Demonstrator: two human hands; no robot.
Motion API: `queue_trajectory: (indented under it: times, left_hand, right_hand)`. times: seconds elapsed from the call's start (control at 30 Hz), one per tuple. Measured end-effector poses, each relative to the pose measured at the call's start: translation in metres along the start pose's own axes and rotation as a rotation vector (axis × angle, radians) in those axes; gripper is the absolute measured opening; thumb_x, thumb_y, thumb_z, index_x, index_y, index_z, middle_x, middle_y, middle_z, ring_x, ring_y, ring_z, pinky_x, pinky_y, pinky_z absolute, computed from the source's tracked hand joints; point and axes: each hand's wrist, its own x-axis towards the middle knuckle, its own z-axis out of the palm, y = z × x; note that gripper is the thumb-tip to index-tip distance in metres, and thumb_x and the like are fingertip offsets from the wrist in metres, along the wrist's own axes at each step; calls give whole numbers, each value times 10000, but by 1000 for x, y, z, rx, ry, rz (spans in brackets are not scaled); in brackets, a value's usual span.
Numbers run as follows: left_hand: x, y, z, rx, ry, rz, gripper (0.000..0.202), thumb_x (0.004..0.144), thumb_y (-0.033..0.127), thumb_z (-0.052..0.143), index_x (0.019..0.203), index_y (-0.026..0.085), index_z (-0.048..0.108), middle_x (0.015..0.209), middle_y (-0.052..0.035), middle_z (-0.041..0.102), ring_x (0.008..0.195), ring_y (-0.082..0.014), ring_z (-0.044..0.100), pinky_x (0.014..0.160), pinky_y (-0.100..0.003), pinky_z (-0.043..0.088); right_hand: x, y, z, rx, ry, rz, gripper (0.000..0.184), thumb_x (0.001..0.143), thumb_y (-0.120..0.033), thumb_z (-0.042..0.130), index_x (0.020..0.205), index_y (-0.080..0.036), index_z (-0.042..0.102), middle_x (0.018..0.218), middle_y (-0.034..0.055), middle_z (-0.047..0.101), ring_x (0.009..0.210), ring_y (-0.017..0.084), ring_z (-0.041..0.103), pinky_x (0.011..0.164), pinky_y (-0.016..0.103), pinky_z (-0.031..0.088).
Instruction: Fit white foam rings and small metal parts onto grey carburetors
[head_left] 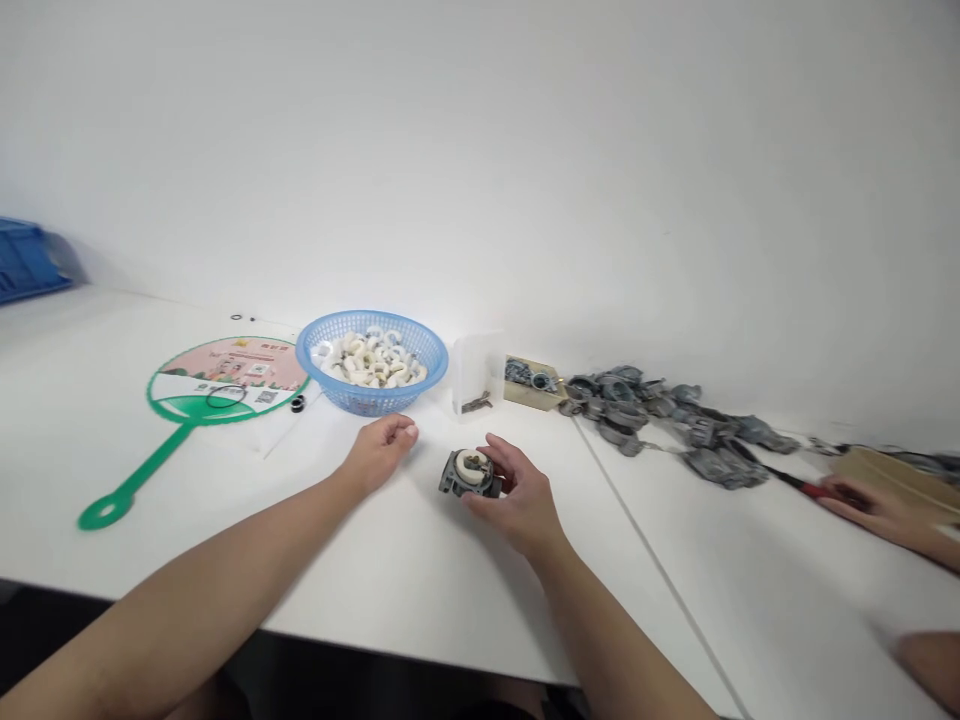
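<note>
My right hand grips a grey metal housing by its right side, thumb in front and fingers behind. A cream C-shaped ring sits in the housing's round top. To the left, my left hand is closed above the table, thumb and fingers together; whatever they hold, if anything, is hidden. Just behind that hand stands a blue plastic basket with many white and cream C-shaped pieces in it.
A green-edged hand fan lies left, near a small black ring. Behind are a clear plastic box and a cardboard box of parts. Grey metal castings are piled right, near another person's hand with a red-handled tool.
</note>
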Motion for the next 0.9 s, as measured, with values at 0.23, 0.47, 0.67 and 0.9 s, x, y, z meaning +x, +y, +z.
queue_trajectory:
  times: [0.23, 0.47, 0.67, 0.9]
  left_hand:
    - [-5, -4, 2, 29, -33, -67, 470, 748, 578, 517, 963, 171, 611, 841, -40, 655, 785, -192, 587, 716, -298, 459]
    - [-8, 0, 0, 96, -19, -115, 474, 724, 582, 528, 959, 181, 621, 833, -31, 654, 802, -203, 592, 729, -299, 457]
    - [-12, 3, -1, 145, -12, -145, 495, 689, 586, 563, 971, 183, 619, 748, -4, 620, 711, -178, 565, 657, -277, 455]
    - [-12, 1, -2, 100, -12, -190, 568, 610, 587, 639, 1003, 178, 614, 861, -35, 658, 741, -180, 591, 669, -285, 486]
  right_hand:
    - [3, 18, -101, -96, 412, 175, 894, 457, -342, 820, 1273, -178, 494, 1184, 144, 603, 1072, 304, 583, 871, 437, 509]
    - [-12, 51, -208, -499, 755, 417, 841, 458, -439, 795, 1218, -189, 535, 1140, 132, 629, 1036, 321, 593, 933, 487, 434]
    - [-22, 75, -244, -615, 914, 510, 796, 458, -428, 772, 1171, -175, 524, 1151, 151, 619, 1075, 343, 565, 975, 484, 381]
    - [-22, 87, -241, -615, 968, 511, 761, 521, -451, 722, 1187, -179, 476, 1170, 133, 609, 1079, 303, 564, 967, 442, 399]
